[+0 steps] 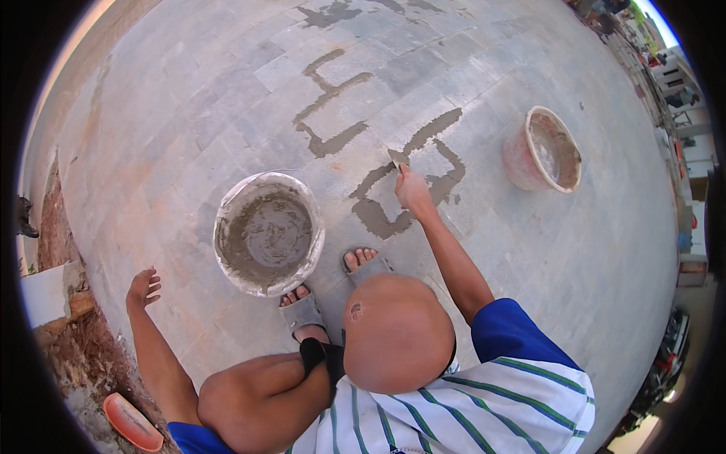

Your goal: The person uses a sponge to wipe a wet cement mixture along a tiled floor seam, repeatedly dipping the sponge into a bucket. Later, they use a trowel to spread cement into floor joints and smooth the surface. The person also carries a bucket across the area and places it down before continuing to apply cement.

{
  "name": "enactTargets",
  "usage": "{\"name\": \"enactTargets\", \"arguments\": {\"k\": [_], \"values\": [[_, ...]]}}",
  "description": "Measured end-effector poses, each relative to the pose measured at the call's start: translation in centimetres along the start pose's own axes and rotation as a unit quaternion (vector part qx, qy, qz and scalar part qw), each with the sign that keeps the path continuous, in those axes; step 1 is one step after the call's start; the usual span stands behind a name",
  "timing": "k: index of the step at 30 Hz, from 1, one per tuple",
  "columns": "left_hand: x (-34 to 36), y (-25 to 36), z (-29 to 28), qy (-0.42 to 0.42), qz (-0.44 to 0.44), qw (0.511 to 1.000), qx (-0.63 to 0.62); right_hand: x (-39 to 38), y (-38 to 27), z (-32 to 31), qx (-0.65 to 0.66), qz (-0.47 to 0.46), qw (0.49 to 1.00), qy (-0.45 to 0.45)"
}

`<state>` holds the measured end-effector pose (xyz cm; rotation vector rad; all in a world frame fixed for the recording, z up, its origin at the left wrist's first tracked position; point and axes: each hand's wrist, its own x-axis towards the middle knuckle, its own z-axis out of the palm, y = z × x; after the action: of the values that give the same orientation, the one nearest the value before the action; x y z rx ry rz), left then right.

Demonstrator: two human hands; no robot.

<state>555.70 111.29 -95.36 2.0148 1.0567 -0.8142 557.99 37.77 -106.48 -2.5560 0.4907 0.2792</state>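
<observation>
My right hand (414, 191) is closed round the handle of a small trowel (398, 157). The blade touches, or sits just above, wet grey mortar (382, 219) spread in an angular loop over the joints of the stone paving. My left hand (142, 289) hangs out to the left with its fingers apart and nothing in them. Between my hands, in front of my feet, stands a white bucket (222, 247) with grey mortar inside and smears on its rim. Its thin wire handle lies against the far side.
A reddish bucket (516, 157) with a mortar-crusted inside stands at the right. Further mortar lines (327, 97) mark the grey paving (204, 98) ahead. At the lower left, an orange tray-like object (132, 422) lies on bare earth beyond the paving edge. My sandalled feet (305, 312) are beside the white bucket.
</observation>
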Motion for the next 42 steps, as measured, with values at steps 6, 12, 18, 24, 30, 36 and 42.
{"name": "enactTargets", "arguments": {"k": [6, 12, 18, 24, 30, 36, 42], "values": [[-1.2, 3.2, 0.3, 0.001, 0.047, 0.999, 0.017, 0.3, -2.6, 1.6, -0.005, -0.034, 0.998, 0.042], [-1.8, 4.0, 1.3, 0.000, 0.051, 0.998, 0.024, 2.4, -3.1, 1.1, -0.007, -0.067, 0.997, 0.029], [-1.9, 0.8, 0.0, 0.026, 0.006, 0.999, 0.024, 9.6, -0.2, 0.0, -0.135, -0.161, 0.978, -0.003], [-1.8, -2.8, -2.4, 0.042, -0.039, 0.998, 0.013, 14.4, 1.8, 0.0, -0.197, -0.187, 0.962, -0.012], [-2.7, -4.3, -3.4, 0.060, -0.070, 0.996, -0.004, 13.5, 2.5, -1.7, -0.204, -0.222, 0.951, -0.063], [-1.8, -2.8, -3.4, 0.041, -0.081, 0.996, -0.003, 15.6, 2.1, -4.3, -0.185, -0.179, 0.965, -0.050], [-2.2, -1.2, -5.0, 0.079, -0.041, 0.996, -0.010, 15.7, 4.1, -4.0, -0.217, -0.205, 0.951, -0.083]]}}
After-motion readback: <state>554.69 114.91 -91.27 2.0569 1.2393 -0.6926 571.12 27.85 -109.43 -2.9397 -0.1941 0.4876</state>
